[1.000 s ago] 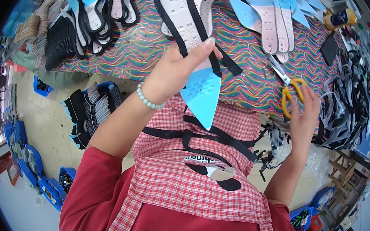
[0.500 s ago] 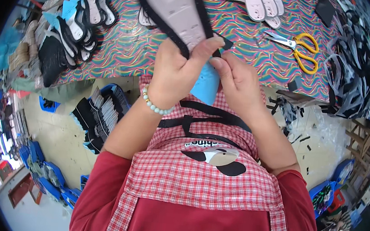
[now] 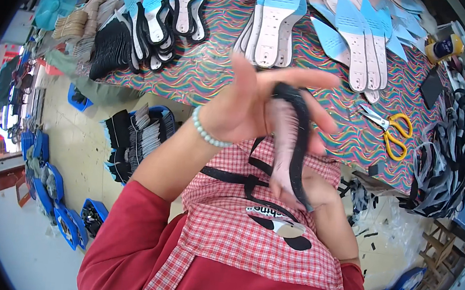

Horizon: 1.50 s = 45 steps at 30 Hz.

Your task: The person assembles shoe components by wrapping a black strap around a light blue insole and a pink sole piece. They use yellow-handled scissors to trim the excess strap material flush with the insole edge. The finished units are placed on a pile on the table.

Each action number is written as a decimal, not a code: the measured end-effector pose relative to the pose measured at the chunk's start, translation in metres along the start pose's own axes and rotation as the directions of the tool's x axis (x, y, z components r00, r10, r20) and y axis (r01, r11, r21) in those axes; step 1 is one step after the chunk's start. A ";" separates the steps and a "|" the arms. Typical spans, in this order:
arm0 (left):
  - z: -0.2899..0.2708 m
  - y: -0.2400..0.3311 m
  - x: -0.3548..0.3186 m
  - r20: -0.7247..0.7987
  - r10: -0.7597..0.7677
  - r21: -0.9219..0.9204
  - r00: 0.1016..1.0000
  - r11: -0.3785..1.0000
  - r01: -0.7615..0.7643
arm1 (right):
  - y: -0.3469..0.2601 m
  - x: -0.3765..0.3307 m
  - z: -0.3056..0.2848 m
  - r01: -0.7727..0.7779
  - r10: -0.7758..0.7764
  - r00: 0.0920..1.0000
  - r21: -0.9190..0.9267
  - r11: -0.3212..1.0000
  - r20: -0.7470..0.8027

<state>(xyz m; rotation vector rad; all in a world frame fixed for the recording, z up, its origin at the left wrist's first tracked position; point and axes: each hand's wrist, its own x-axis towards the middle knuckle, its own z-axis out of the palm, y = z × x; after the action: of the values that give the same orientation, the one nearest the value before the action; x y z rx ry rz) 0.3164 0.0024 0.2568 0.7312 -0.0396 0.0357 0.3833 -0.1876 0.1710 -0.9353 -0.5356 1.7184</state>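
Note:
Between my hands stands a shoe insole, turned almost edge-on and slightly blurred, with a black strip bent along its rim and a pale pinkish face. Its lower end sits in the closed fingers of my right hand, close against my checked apron. My left hand, with a beaded bracelet at the wrist, has its thumb and fingers spread; the insole's upper end lies by its palm and fingers. Whether that palm touches the insole I cannot tell. The insole's blue tip is hidden from view.
Blue-tipped insoles lie in piles across the patterned tabletop. Black-edged insoles are stacked at the left. Yellow-handled scissors lie at the right, beside a heap of black strips. Blue bins stand on the floor.
The insole has swung from lying face-up over the table to edge-on, lower and nearer my apron. My left hand has opened from its grip; my right hand has dropped. The view has shifted.

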 end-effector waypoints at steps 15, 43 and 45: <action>-0.182 0.110 -0.049 0.043 0.309 0.577 0.950 -0.784 0.229 | -0.038 0.076 -0.071 -0.245 -0.866 0.485 -0.969 -0.002 -0.121; -0.051 -0.052 -0.004 -0.015 -0.140 0.480 0.990 0.868 0.130 | -0.047 0.056 -0.053 0.589 -0.581 0.804 0.306 0.748 -0.127; -0.063 -0.024 0.014 -0.049 0.170 0.992 0.984 0.124 0.028 | -0.058 0.053 -0.058 0.633 -0.592 0.724 0.000 0.774 -0.354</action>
<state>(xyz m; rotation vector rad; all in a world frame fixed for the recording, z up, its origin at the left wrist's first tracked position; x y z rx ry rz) 0.3327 0.0264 0.1945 2.1669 0.1228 0.2395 0.4561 -0.1238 0.1619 -0.8150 -0.4396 0.9450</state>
